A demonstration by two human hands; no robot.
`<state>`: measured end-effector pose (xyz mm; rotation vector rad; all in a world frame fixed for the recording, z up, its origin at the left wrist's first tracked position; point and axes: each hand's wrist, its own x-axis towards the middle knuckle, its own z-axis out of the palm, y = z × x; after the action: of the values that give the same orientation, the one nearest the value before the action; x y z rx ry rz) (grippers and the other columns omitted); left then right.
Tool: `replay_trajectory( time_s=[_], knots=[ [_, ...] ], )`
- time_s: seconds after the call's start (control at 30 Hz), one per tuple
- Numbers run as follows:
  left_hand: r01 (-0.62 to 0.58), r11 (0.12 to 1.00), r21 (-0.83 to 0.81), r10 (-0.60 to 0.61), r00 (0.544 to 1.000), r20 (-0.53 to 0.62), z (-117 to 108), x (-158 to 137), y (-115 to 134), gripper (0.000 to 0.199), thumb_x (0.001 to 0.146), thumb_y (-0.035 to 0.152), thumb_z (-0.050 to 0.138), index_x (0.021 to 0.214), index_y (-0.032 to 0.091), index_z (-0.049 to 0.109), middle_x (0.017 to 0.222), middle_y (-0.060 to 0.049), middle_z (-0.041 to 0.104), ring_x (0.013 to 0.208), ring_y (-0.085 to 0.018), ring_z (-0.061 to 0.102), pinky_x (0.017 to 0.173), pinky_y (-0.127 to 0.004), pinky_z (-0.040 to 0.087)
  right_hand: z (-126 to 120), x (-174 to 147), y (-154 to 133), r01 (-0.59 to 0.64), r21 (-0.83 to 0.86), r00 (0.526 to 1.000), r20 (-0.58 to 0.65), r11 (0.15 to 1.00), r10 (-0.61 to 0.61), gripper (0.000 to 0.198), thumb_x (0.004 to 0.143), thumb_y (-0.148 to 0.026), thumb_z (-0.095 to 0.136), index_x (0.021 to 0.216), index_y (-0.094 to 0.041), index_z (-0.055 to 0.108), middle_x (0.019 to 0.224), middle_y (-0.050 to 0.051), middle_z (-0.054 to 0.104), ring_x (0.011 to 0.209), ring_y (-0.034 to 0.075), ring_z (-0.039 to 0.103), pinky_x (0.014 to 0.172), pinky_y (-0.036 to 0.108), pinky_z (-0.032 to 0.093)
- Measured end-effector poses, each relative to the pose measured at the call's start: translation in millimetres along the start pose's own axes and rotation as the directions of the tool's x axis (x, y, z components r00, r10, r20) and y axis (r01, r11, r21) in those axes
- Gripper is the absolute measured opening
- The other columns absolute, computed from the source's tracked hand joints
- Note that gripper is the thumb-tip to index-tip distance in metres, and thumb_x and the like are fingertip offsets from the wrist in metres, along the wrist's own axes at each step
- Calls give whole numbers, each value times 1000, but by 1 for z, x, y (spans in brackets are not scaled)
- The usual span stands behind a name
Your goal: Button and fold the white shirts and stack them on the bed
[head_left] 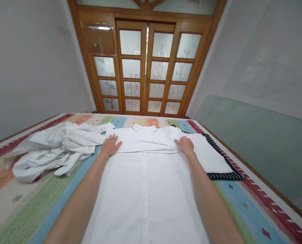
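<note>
A white button-up shirt (130, 193) lies front side up before me, its collar (144, 128) at the far end. The sleeves are laid across the chest in a flat band (143, 144). My left hand (110, 145) rests flat at the band's left end, fingers spread and thumb apart. At the right end, my right hand (185, 145) has its fingers curled in on the white cloth, with the thumb pointing left. Its fingertips are partly hidden, and it appears to pinch the shirt there.
A crumpled heap of white cloth (69, 142) lies left of the shirt. To the right, flat white cloth (212, 154) lies on a black-and-white striped piece (227, 176). Everything rests on a colourful striped cover (46, 206). Beyond stand wooden doors with glass panes (145, 67).
</note>
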<state>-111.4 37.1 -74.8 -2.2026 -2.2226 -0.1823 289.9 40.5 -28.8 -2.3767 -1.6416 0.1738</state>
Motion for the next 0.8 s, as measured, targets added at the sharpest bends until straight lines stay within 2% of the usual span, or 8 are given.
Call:
replay_trajectory(
  time_s=[0.2, 0.6, 0.8],
  knots=[
    [-24, 999, -38, 23, 1000, -20, 5, 5, -18, 62, 96, 45, 24, 146, 10, 35, 157, -13, 27, 146, -25, 21, 117, -39, 20, 1, 5, 5, -4, 20, 1000, 0, 1000, 4, 41, 90, -46, 52, 106, -13, 68, 110, 19, 67, 104, 29, 64, 84, 35, 49],
    [-15, 1000, 0, 15, 1000, -26, -5, -3, -9, 60, 96, 41, 25, 145, 10, 38, 155, -12, 31, 145, -25, 23, 117, -36, 21, -11, 5, 7, 3, 4, 1000, 25, 1000, -3, 34, 85, -44, 59, 100, -15, 68, 105, 16, 69, 101, 28, 65, 82, 35, 49],
    [-60, 998, 35, 61, 998, -14, -4, -1, -8, 62, 94, 47, 29, 145, 14, 39, 157, -11, 28, 145, -28, 22, 117, -39, 20, -23, 1, 3, 0, 1, 1000, -10, 1000, 0, 33, 86, -45, 58, 98, -17, 69, 105, 13, 69, 100, 26, 64, 79, 33, 47]
  ],
)
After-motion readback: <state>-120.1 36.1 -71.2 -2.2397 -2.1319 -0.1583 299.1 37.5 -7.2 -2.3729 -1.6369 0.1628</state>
